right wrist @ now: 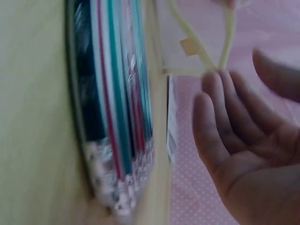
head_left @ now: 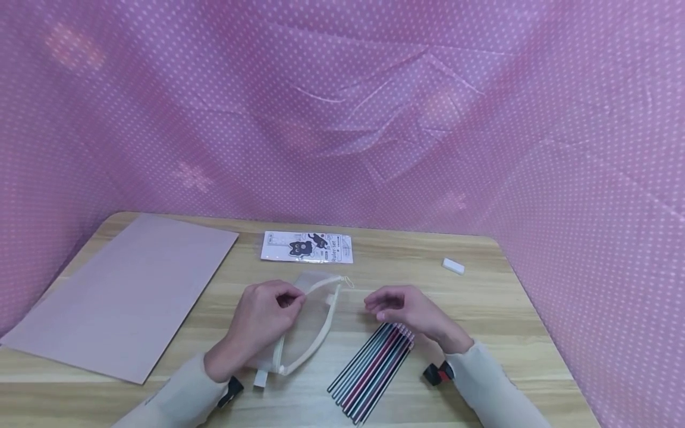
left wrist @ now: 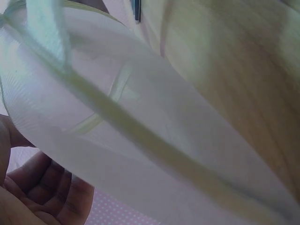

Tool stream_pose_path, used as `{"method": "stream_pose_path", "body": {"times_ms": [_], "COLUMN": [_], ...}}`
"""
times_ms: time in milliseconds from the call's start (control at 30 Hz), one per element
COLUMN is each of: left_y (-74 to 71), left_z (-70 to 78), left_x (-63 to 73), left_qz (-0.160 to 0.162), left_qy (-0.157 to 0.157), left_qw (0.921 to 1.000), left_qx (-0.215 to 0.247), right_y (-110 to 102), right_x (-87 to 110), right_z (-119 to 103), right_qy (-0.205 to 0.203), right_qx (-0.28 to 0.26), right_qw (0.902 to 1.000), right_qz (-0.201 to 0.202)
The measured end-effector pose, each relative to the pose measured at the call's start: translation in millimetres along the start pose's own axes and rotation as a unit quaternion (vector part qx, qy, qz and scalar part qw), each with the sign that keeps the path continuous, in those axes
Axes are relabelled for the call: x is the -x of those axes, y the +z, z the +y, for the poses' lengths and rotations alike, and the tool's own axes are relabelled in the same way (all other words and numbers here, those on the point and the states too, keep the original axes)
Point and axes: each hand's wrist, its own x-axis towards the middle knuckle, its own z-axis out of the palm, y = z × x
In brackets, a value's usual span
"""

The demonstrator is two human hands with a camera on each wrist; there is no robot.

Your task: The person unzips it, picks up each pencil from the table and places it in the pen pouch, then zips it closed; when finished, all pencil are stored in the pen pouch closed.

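A sheer zip pouch (head_left: 307,327) with cream zipper edges lies on the table, its mouth spread apart. My left hand (head_left: 264,315) pinches its left zipper edge between thumb and fingers; close up in the left wrist view, the see-through pouch (left wrist: 154,117) fills most of the picture. To the right of the pouch, my right hand (head_left: 409,309) is held with fingers extended and nothing in its grasp. Just below that hand lies a fanned bundle of pencils (head_left: 369,374), striped dark, teal and red. Whitish patterned ends show on the pencils (right wrist: 117,103) in the right wrist view.
A packaged ruler set (head_left: 306,247) with black cat drawings lies at the back. To its right is a small white eraser (head_left: 453,266). A large pale board (head_left: 128,291) covers the table's left side. Pink dotted cloth (head_left: 342,119) hangs around the wooden table.
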Motion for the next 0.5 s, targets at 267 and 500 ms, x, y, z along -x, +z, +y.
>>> {"method": "stream_pose_path", "body": {"times_ms": [267, 500], "left_y": [1.1, 0.4], "left_z": [-0.1, 0.4], "left_x": [1.0, 1.5], "left_qz": [-0.002, -0.001], "left_qy": [-0.001, -0.004], "left_qw": [1.0, 0.9999], "left_qx": [-0.008, -0.01], "right_y": [12, 17], "right_x": [-8.2, -11.5], "right_z": [5, 7], "right_qy": [-0.056, -0.064], "right_qx": [0.125, 0.144], "right_qw": [0.983, 0.9762], "right_qz": [-0.122, -0.149]}}
